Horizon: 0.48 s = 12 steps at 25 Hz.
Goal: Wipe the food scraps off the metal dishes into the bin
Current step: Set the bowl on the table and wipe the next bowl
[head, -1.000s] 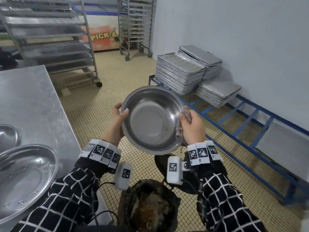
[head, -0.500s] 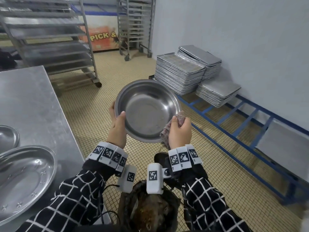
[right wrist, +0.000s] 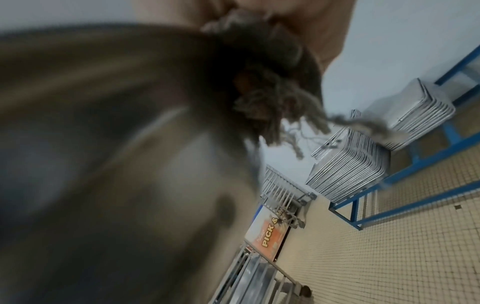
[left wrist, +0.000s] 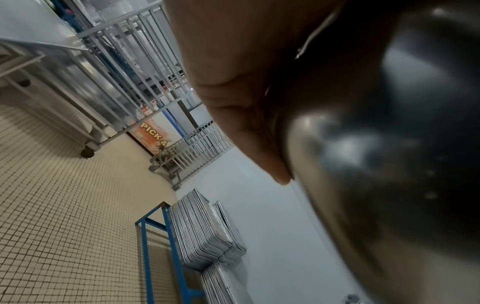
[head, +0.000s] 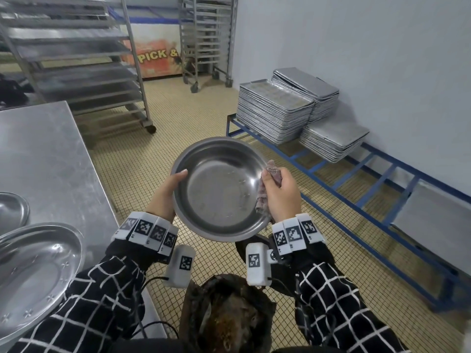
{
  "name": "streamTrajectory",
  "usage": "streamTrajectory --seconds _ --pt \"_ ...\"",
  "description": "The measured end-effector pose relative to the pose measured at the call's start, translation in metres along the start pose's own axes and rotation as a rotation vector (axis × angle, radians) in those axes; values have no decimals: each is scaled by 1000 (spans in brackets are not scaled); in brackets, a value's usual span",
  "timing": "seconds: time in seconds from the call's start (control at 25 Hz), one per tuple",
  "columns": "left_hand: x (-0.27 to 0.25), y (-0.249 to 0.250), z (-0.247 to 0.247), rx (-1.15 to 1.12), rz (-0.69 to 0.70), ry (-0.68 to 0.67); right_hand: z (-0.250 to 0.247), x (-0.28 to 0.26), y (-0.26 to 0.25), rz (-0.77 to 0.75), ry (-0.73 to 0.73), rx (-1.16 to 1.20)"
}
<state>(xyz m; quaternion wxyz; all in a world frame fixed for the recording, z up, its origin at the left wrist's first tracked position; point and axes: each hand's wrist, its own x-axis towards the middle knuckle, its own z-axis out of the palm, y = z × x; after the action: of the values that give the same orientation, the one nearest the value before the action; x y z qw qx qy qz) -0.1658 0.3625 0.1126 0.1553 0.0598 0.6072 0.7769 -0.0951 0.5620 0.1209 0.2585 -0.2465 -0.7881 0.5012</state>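
Observation:
A round metal bowl point(head: 219, 189) hangs tilted toward me above the bin point(head: 226, 319), which is lined with a dark bag and holds brown food scraps. My left hand point(head: 165, 192) grips the bowl's left rim, thumb over the edge. My right hand point(head: 279, 194) holds a greyish rag point(head: 265, 192) bunched against the bowl's right rim. The left wrist view shows the bowl's underside point(left wrist: 389, 164) filling the right half beside my palm. In the right wrist view the frayed rag point(right wrist: 270, 98) lies against the blurred bowl point(right wrist: 116, 154).
A steel table point(head: 51, 159) stands at my left with an oval metal platter point(head: 33, 271) and another dish point(head: 12, 210) on it. Stacks of baking trays point(head: 275, 110) sit on a blue frame point(head: 369, 205) along the right wall. Wheeled tray racks point(head: 76, 59) stand behind.
The bowl has shifted in my hands and tilted, dropping slightly lower now. My right hand with the rag went down the right rim and has come back up along it.

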Motion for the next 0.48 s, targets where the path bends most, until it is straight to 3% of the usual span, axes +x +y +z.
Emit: streamTrajectory --seconds 0.12,0.2,0.36,0.48 --pt "10 -5 5 79 67 95 13 -10 0 66 88 99" --pt "19 -10 5 85 27 136 22 -17 -2 94 96 158" --pt "22 -13 12 161 79 4 20 -16 -3 91 114 186" --pt "19 -10 9 4 105 -93 1 -2 1 41 84 106"
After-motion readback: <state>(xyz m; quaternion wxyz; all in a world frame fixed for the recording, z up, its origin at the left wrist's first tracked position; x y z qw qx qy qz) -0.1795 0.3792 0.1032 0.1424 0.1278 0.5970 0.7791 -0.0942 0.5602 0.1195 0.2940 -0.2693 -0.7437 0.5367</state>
